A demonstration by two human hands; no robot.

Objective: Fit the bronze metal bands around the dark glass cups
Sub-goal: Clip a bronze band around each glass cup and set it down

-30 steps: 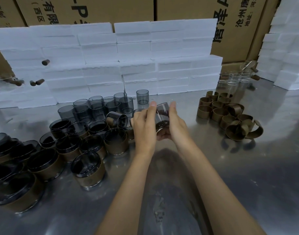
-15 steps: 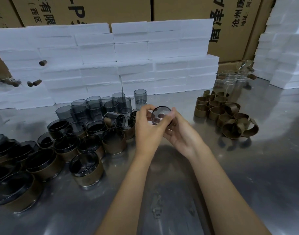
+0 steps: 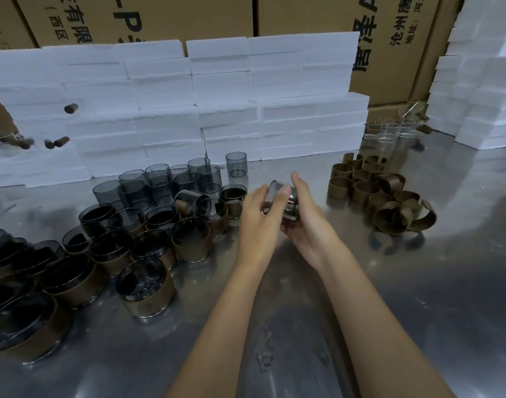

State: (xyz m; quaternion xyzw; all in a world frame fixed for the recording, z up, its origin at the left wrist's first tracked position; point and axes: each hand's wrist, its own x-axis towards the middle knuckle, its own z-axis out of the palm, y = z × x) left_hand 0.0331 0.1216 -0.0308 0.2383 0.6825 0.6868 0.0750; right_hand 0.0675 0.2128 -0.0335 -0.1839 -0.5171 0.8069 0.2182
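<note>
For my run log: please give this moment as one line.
left hand: grips cup | right hand: holds cup | loose bands: right

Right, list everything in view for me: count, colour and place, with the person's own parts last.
held cup: one, dark glass, tilted, between both hands; any band on it is hidden.
banded cups: over a dozen, dark glass with bronze bands, left and near-left of the table.
bare cups: about ten, smoky grey, behind the banded ones.
loose bands: over a dozen, bronze, right of the hands.
clear glasses: several, far right.
foam blocks: many, white, stacked behind.
cardboard boxes: brown, at back.
table: one, shiny metal.
left hand: grips the cup.
right hand: cradles the cup.
</note>
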